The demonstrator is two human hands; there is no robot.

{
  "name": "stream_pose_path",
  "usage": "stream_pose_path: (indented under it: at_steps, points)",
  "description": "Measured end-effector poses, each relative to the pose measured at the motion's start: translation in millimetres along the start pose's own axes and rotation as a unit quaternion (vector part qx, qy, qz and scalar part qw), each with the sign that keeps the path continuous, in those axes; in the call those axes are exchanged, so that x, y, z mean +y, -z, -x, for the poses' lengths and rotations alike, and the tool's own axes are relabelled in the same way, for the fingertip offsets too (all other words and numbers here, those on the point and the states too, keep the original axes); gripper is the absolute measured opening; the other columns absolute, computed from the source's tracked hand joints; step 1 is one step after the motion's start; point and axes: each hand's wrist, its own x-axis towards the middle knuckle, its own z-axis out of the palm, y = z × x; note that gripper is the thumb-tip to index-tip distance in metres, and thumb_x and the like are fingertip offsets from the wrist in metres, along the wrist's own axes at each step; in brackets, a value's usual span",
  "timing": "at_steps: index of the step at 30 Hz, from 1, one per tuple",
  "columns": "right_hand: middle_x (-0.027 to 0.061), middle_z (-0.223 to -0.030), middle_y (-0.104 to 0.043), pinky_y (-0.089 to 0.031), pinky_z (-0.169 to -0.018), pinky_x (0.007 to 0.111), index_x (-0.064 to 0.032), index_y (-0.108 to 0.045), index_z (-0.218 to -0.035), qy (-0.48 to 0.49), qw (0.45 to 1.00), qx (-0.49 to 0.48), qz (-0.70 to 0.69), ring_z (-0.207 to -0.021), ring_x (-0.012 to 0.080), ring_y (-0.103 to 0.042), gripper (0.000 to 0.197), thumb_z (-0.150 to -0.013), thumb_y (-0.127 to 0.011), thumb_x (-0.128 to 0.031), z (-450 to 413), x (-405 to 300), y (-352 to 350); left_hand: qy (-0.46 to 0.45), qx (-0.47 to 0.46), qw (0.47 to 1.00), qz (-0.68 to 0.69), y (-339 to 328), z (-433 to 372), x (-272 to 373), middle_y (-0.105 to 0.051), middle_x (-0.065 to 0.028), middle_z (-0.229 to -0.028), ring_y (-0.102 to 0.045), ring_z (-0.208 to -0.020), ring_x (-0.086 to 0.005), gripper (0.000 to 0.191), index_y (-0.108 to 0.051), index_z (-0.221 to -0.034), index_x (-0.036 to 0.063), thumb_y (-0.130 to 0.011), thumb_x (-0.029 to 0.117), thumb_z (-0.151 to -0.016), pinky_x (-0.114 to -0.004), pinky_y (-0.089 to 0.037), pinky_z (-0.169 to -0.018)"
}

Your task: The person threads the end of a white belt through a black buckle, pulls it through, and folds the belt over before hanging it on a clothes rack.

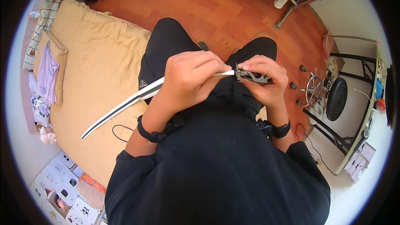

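Observation:
A white belt strap (107, 117) with a black stripe along it runs from my left hand (192, 76) down over the bed's edge. Between the fingertips of that hand, its narrow end points toward a metal belt buckle (250, 75). My right hand (265, 76) grips this silver and dark buckle, with the thumb below and fingers above. The strap's end lies right at the buckle's clamp; I cannot tell whether it sits inside. Both hands are over my lap, above my black trousers (175, 37).
On the left is a bed with a tan sheet (93, 37), bearing a folded lilac garment (48, 72). To the right stand a wheeled stool (337, 98) and a desk (359, 143). A clothes rack (297, 4) stands ahead on the wooden floor (225, 6). White cube storage (65, 181) is behind left.

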Motion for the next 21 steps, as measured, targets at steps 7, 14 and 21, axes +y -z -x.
stream_pose_path:
  at_steps: [7,14,21]
  points:
    - [0.0156,-0.094,-0.075,-0.057,-0.075,0.031,0.0022,-0.072,-0.097,-0.028,0.999,0.026,0.000,-0.086,0.0246,-0.073,0.031,-0.070,-0.084,0.010,0.7,4.1,0.5,0.029,0.022,0.999,-0.005,-3.9,-0.1,3.0,-0.068,-0.0086,-0.078,-0.068,-0.068,-0.0251,0.019,-0.071,-0.087,0.0046,-0.077,-0.005,-0.072,-0.031,-0.051,-0.058]
    - [0.0162,-0.100,-0.073,-0.056,-0.081,0.033,0.0034,-0.068,-0.103,-0.067,0.996,0.042,-0.041,-0.092,0.0238,-0.070,0.033,-0.074,-0.083,0.012,5.5,7.6,-4.6,0.019,0.056,0.997,-0.058,-10.3,-0.2,4.7,-0.066,-0.0067,-0.077,-0.065,-0.067,-0.0259,0.019,-0.068,-0.087,0.0066,-0.075,0.001,-0.071,-0.033,-0.049,-0.057]
    - [0.0153,-0.101,-0.071,-0.053,-0.084,0.030,0.0030,-0.066,-0.103,-0.140,0.982,0.081,-0.099,-0.096,0.0215,-0.067,0.032,-0.076,-0.082,0.011,12.7,9.3,-10.8,-0.034,0.095,0.992,-0.081,-12.8,0.5,-3.5,-0.071,-0.0048,-0.084,-0.070,-0.073,-0.0231,0.021,-0.069,-0.088,0.0077,-0.077,0.004,-0.068,-0.032,-0.055,-0.061]
